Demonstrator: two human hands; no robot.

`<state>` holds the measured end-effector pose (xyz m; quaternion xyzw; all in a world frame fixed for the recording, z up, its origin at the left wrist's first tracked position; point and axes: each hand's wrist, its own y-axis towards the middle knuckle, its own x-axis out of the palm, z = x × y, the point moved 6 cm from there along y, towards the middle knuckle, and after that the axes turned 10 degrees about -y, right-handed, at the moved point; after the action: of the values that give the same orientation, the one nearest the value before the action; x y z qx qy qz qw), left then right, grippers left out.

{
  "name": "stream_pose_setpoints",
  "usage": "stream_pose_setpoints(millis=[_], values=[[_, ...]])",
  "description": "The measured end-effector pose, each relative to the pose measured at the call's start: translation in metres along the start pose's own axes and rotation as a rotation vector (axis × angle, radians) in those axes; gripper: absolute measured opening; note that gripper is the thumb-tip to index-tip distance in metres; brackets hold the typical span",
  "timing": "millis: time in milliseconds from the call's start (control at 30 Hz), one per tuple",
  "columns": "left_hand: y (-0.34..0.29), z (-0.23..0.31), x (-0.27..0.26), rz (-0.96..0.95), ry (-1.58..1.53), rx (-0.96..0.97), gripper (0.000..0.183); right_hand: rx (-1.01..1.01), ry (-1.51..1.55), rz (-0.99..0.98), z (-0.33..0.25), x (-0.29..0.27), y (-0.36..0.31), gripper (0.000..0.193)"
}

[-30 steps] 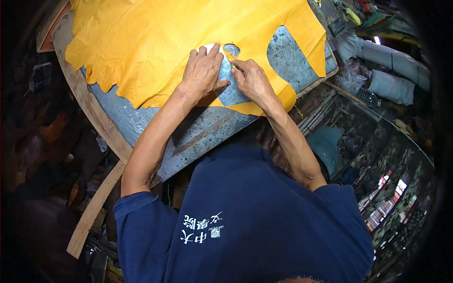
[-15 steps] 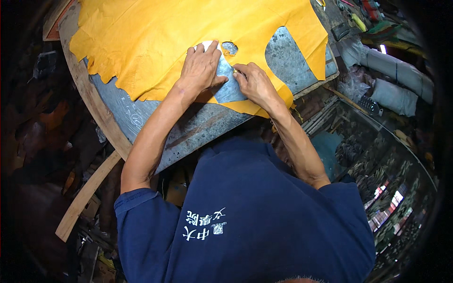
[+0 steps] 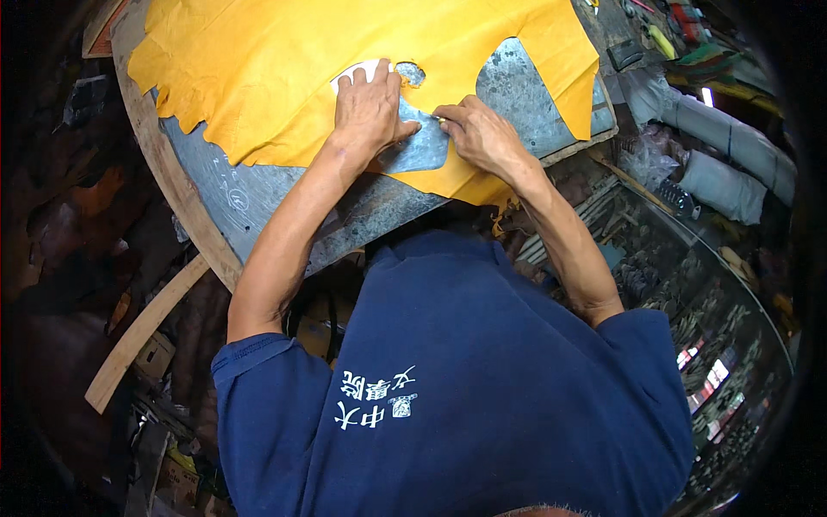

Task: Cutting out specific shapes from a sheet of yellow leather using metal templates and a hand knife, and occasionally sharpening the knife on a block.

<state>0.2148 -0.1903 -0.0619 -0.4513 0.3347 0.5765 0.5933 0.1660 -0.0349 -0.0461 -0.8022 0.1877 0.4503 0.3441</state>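
A grey-blue flat pattern piece (image 3: 420,148) was pressed down on a large sheet of yellow leather (image 3: 301,60) by the left hand (image 3: 369,108), laid flat with fingers spread and clasping nothing. The right hand (image 3: 478,133) was pinched shut at the pattern's right edge (whatever it gripped was too small to make out). The leather, ragged along its left edge, was spread over a scratched grey metal-topped workbench (image 3: 258,207).
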Motion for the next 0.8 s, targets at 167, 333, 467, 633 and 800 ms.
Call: stream_pose_setpoints(millis=[167,333,467,633,800], values=[[0.0,0.004,0.003,0.025,0.037,-0.018,0.085,-0.039,-0.006,0.041,0.01,0.001,-0.007,0.028],[0.0,0.008,0.004,0.071,0.06,0.0,0.086,-0.041,-0.02,0.061,0.016,-0.001,-0.017,0.028],[0.001,0.01,0.005,0.063,0.072,0.008,0.087,-0.049,0.0,0.11,0.018,-0.001,-0.025,0.027],[0.001,0.009,0.004,0.055,0.095,-0.004,0.091,-0.052,0.011,0.179,0.019,0.001,-0.033,0.026],[0.004,0.01,0.006,-0.009,0.107,-0.012,0.092,-0.026,0.032,0.201,0.02,0.005,-0.04,0.026]])
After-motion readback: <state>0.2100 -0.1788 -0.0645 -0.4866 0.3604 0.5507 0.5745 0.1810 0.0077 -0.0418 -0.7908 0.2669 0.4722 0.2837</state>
